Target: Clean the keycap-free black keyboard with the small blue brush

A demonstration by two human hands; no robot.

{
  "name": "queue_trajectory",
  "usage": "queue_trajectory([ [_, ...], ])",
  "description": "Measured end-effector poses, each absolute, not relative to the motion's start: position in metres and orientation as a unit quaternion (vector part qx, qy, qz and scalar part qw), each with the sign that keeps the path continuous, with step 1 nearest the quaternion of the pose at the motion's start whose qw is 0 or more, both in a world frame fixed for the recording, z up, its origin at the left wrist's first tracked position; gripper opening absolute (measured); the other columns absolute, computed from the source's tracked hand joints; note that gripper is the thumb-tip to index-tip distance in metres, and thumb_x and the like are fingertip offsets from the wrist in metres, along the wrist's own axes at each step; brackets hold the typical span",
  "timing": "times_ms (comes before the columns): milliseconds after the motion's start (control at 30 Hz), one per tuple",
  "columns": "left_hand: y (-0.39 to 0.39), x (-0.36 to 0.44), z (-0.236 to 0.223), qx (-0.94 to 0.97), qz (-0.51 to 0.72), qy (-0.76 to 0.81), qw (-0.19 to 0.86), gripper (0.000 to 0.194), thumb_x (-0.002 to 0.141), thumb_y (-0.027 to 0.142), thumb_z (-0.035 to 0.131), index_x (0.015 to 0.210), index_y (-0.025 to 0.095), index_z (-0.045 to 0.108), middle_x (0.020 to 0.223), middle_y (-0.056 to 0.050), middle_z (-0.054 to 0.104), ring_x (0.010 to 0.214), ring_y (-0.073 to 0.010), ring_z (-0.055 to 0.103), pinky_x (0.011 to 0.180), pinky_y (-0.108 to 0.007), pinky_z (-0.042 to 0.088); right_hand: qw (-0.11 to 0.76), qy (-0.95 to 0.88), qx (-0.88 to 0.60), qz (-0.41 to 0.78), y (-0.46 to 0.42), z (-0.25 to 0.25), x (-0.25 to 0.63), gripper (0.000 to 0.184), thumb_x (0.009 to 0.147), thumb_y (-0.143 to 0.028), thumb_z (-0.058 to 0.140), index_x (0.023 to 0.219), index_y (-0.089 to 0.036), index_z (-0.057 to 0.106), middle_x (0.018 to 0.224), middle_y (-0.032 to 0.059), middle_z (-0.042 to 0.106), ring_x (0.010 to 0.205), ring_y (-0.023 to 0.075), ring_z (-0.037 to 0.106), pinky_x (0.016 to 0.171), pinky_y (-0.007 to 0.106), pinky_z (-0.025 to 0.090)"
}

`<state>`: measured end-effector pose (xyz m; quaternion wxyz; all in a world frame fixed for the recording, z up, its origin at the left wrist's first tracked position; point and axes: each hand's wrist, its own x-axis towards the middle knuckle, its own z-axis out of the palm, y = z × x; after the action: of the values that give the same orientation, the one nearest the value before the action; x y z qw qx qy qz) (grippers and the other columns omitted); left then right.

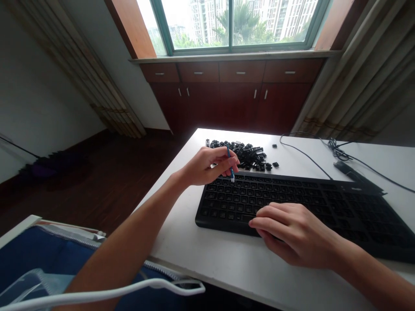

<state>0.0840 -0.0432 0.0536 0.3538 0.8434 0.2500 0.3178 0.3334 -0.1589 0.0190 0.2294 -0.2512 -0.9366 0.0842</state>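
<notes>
- Black plastic keyboard [275, 193] lies flat on a white rectangular table [227, 268], its long body running off toward the right edge of the head view.
- Left hand [207, 166] hovers over the keyboard's upper left corner. Its fingers are curled in a narrow pinch around a thin blue stick with a white tip [231, 170], and that tip points down, just at the top row of keys.
- Right hand [292, 231] lies over the keyboard's front edge, fingers together and gently curved, holding nothing; the fingertips are near or touching the lower keys.
- Heap of small black keycaps [246, 155] sits on the table just behind the keyboard, with two loose black keycaps [275, 164] off to its right.
- Progress, as judged from this: a good number of pieces are already off and heaped. The rows on the board look dark and regular, but whether they hold caps or bare sockets is too small to tell, so what is left cannot be counted.
- Thin black cable [301, 151] curves across the table's far side to a tangled black cord bundle [337, 149], near a narrow black bar-shaped object [353, 175].
- Blue cloth [32, 259] and a white cord [97, 296] lie at the lower left, below the table's edge.
</notes>
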Motion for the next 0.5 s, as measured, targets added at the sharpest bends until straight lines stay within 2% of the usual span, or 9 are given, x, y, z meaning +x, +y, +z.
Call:
queue_trajectory([
  [100,-0.042,0.083,0.054,0.856,0.295,0.242,0.348,0.026,0.096,0.034,0.049,0.095,0.011,0.062,0.081,-0.008,0.071,0.064,-0.0098,0.066,0.060,-0.020,0.056,0.227,-0.937,-0.253,0.083,-0.159,0.019,0.334,0.023,0.090,-0.013,0.052,0.110,-0.018,0.060,0.092,0.0050,0.066,0.078,0.0138,0.061,0.067,0.028,0.047],
  [300,-0.035,0.074,0.054,0.918,0.241,0.236,0.209,0.029,0.093,0.033,0.053,0.072,0.015,0.059,0.059,-0.001,0.065,0.048,-0.0065,0.057,0.047,-0.017,0.043,0.228,-0.937,-0.252,0.083,-0.159,0.019,0.333,0.022,0.089,-0.013,0.053,0.110,-0.018,0.060,0.093,0.0047,0.066,0.079,0.0135,0.061,0.067,0.028,0.047],
  [400,-0.036,0.074,0.054,0.911,0.265,0.244,0.203,0.027,0.093,0.032,0.053,0.073,0.014,0.060,0.061,-0.002,0.066,0.050,-0.0071,0.059,0.047,-0.017,0.044,0.228,-0.936,-0.254,0.082,-0.159,0.019,0.333,0.024,0.089,-0.012,0.053,0.111,-0.018,0.059,0.093,0.0047,0.066,0.079,0.0138,0.061,0.067,0.028,0.046],
  [500,-0.039,0.078,0.055,0.880,0.315,0.251,0.252,0.024,0.094,0.031,0.052,0.082,0.013,0.062,0.073,-0.005,0.070,0.058,-0.0084,0.063,0.053,-0.018,0.051,0.228,-0.936,-0.253,0.083,-0.159,0.019,0.333,0.024,0.089,-0.012,0.053,0.111,-0.018,0.059,0.093,0.0049,0.066,0.080,0.0141,0.061,0.066,0.028,0.046],
])
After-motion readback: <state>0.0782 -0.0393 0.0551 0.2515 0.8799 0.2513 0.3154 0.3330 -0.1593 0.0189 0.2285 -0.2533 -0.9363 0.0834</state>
